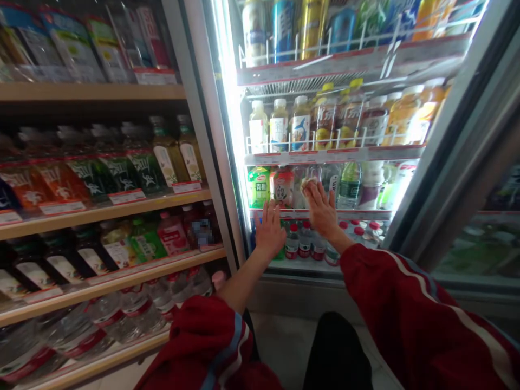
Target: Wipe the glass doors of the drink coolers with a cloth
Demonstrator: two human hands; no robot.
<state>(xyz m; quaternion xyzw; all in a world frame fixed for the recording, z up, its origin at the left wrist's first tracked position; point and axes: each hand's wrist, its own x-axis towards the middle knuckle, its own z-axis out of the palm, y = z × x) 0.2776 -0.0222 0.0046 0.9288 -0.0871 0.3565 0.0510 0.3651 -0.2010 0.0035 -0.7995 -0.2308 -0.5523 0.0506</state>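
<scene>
My right hand (322,210) presses a crumpled pale cloth (309,185) under its fingers, in front of the bottles on the third fridge shelf. My left hand (270,229) has its fingers stretched out and touches or nearly touches that shelf's front edge (300,213); it holds nothing. Just above it stand a green-labelled bottle (259,187) and a red-labelled bottle (282,185). Right of the cloth are a clear water bottle (351,184) and a purple-labelled bottle (370,187). Small red-capped bottles (305,241) sit on the shelf below, partly hidden by my right hand and wrist.
Upper fridge shelves carry cans (282,30) and bottled drinks (300,123) behind white wire rails. At left, wooden shelves (101,208) hold several rows of bottles. The fridge door frame (442,124) borders the right side. My knee (339,352) is close to the fridge base.
</scene>
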